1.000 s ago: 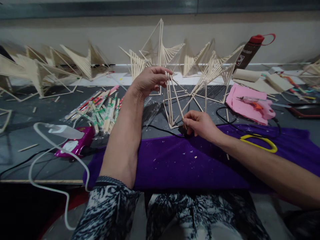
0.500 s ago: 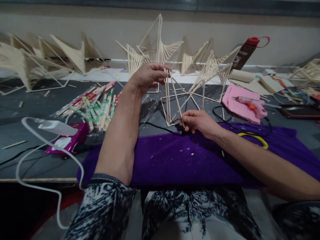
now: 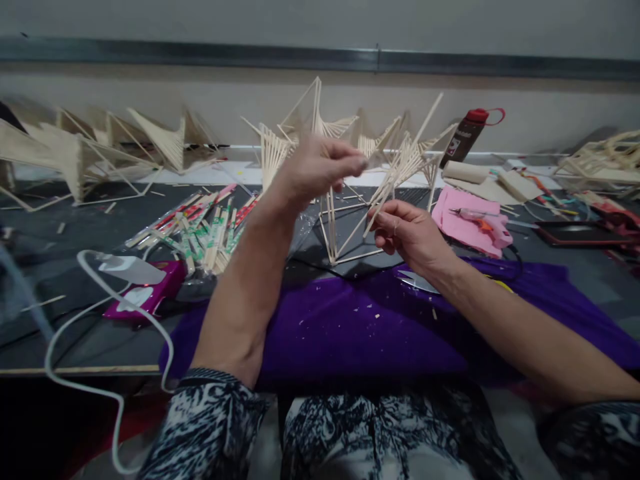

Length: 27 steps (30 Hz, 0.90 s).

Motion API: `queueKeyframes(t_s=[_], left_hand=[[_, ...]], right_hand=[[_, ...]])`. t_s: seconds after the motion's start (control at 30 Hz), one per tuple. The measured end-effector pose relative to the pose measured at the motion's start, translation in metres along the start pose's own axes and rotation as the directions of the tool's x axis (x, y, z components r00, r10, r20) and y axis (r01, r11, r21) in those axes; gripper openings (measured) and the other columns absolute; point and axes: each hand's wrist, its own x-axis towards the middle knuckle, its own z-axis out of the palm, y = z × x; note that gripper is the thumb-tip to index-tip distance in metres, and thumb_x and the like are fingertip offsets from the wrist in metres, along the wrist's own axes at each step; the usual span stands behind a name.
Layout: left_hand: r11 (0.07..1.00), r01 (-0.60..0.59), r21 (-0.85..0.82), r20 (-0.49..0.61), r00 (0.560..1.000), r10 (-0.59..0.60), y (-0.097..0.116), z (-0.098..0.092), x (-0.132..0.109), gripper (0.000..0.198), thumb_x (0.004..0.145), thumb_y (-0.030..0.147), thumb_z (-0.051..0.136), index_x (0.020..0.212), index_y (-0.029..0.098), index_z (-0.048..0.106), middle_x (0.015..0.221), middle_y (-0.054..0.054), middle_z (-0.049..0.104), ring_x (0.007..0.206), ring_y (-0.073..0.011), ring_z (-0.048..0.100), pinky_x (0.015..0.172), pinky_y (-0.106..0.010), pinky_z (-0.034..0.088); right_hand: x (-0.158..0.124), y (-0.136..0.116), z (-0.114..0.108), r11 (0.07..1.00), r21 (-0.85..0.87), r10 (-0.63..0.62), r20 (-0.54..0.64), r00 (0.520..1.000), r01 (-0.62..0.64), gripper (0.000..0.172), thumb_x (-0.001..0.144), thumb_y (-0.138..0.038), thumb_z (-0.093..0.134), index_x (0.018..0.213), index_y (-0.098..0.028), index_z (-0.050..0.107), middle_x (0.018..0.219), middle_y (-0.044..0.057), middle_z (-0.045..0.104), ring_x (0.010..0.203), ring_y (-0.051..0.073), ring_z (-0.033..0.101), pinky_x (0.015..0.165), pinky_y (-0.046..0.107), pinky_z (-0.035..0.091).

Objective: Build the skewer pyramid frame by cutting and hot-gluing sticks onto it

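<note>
My right hand [image 3: 407, 233] pinches a thin wooden stick [image 3: 429, 119] that slants up and to the right. It is just right of a wooden stick frame [image 3: 331, 230] standing on the dark table. Above the frame, my left hand [image 3: 327, 163] is blurred by motion, with thumb and fingers drawn together. Whether anything is between those fingertips cannot be made out. Scissors [image 3: 419, 282] lie on the purple cloth [image 3: 320, 327], partly hidden under my right forearm.
Stick models [image 3: 170, 143] line the wall. Wrapped chopsticks [image 3: 210, 233] lie left of my left arm, near a magenta box [image 3: 160, 287] with a white plug and cable. At right are a glue gun [image 3: 483, 223] on pink cloth [image 3: 450, 200], a dark tray [image 3: 580, 233] and a bottle [image 3: 463, 137].
My left hand has come off the frame's top and moved right. My right hand has risen, and the stick in it now slants up to the right. The view has tilted up.
</note>
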Motion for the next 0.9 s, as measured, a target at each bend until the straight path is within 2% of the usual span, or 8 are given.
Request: queueKeyframes(t_s=[0.17, 0.37, 0.43, 0.5, 0.6, 0.7, 0.8, 0.9], left_hand=[[0.998, 0.013, -0.067, 0.232, 0.973, 0.003, 0.01, 0.028, -0.007, 0.015, 0.071, 0.027, 0.068, 0.078, 0.014, 0.071, 0.057, 0.0, 0.062, 0.047, -0.0052, 0.048, 0.045, -0.019, 0.036], [0.995, -0.03, -0.1, 0.243, 0.968, 0.053, 0.015, 0.035, -0.01, 0.01, 0.073, 0.02, 0.064, 0.079, 0.013, 0.068, 0.064, -0.002, 0.065, 0.047, -0.0045, 0.049, 0.047, -0.019, 0.038], [0.996, -0.061, -0.058, 0.241, 0.968, 0.073, 0.016, 0.035, -0.011, 0.01, 0.073, 0.019, 0.062, 0.079, 0.013, 0.068, 0.065, -0.002, 0.065, 0.05, -0.0055, 0.051, 0.05, -0.02, 0.04], [0.994, -0.108, 0.032, 0.292, 0.952, 0.094, 0.017, 0.035, -0.012, 0.011, 0.072, 0.018, 0.061, 0.078, 0.013, 0.069, 0.064, -0.001, 0.065, 0.055, -0.0074, 0.054, 0.055, -0.021, 0.042], [0.96, -0.206, 0.191, 0.39, 0.913, 0.118, 0.023, 0.035, -0.015, 0.012, 0.071, 0.018, 0.062, 0.077, 0.015, 0.071, 0.063, 0.001, 0.065, 0.057, -0.009, 0.055, 0.06, -0.024, 0.044], [0.896, -0.305, 0.324, 0.432, 0.89, 0.146, 0.031, 0.031, -0.019, 0.015, 0.071, 0.019, 0.061, 0.079, 0.017, 0.073, 0.065, 0.001, 0.067, 0.059, -0.0101, 0.056, 0.062, -0.025, 0.043], [0.822, -0.382, 0.423, 0.452, 0.875, 0.174, 0.034, 0.025, -0.021, 0.016, 0.07, 0.02, 0.062, 0.081, 0.02, 0.074, 0.069, 0.0, 0.069, 0.064, -0.0117, 0.06, 0.063, -0.024, 0.043], [0.761, -0.412, 0.501, 0.455, 0.873, 0.173, 0.032, 0.02, -0.021, 0.015, 0.07, 0.021, 0.063, 0.08, 0.022, 0.074, 0.072, 0.0, 0.07, 0.07, -0.0134, 0.063, 0.066, -0.025, 0.044]], right_hand=[[-0.002, -0.007, -0.001, 0.997, -0.066, -0.035, 0.03, 0.999, 0.037, 0.016, 0.077, -0.034, 0.065, 0.079, -0.018, 0.06, 0.075, -0.001, 0.063, 0.052, 0.007, 0.055, 0.04, 0.018, 0.034], [-0.018, -0.021, -0.009, 0.859, -0.486, -0.153, 0.05, 0.987, 0.157, 0.019, 0.085, -0.033, 0.052, 0.08, -0.017, 0.062, 0.072, 0.001, 0.064, 0.052, 0.009, 0.056, 0.044, 0.023, 0.038], [-0.03, -0.035, -0.013, 0.567, -0.754, -0.374, 0.125, 0.919, 0.333, 0.02, 0.087, -0.031, 0.051, 0.083, -0.018, 0.065, 0.073, 0.003, 0.065, 0.06, 0.012, 0.058, 0.054, 0.025, 0.042], [-0.042, -0.052, -0.019, 0.129, -0.884, -0.599, 0.291, 0.746, 0.448, 0.015, 0.085, -0.027, 0.055, 0.091, -0.021, 0.067, 0.084, 0.004, 0.067, 0.074, 0.014, 0.059, 0.066, 0.028, 0.044], [-0.05, -0.071, -0.031, -0.38, -0.859, -0.688, 0.51, 0.516, 0.342, 0.021, 0.083, -0.021, 0.057, 0.102, -0.026, 0.066, 0.102, 0.004, 0.067, 0.083, 0.017, 0.056, 0.072, 0.031, 0.041], [-0.047, -0.072, -0.041, -0.54, -0.809, -0.588, 0.561, 0.583, 0.234, 0.02, 0.086, -0.02, 0.052, 0.098, -0.025, 0.067, 0.092, 0.002, 0.067, 0.076, 0.016, 0.053, 0.063, 0.029, 0.037], [-0.045, -0.06, -0.047, -0.502, -0.817, -0.456, 0.529, 0.716, 0.284, 0.021, 0.089, -0.025, 0.048, 0.097, -0.023, 0.067, 0.081, 0.002, 0.066, 0.07, 0.015, 0.051, 0.058, 0.028, 0.033], [-0.045, -0.05, -0.047, -0.439, -0.837, -0.41, 0.509, 0.757, 0.326, 0.024, 0.09, -0.028, 0.047, 0.103, -0.022, 0.066, 0.083, 0.004, 0.066, 0.072, 0.016, 0.052, 0.059, 0.029, 0.034]])
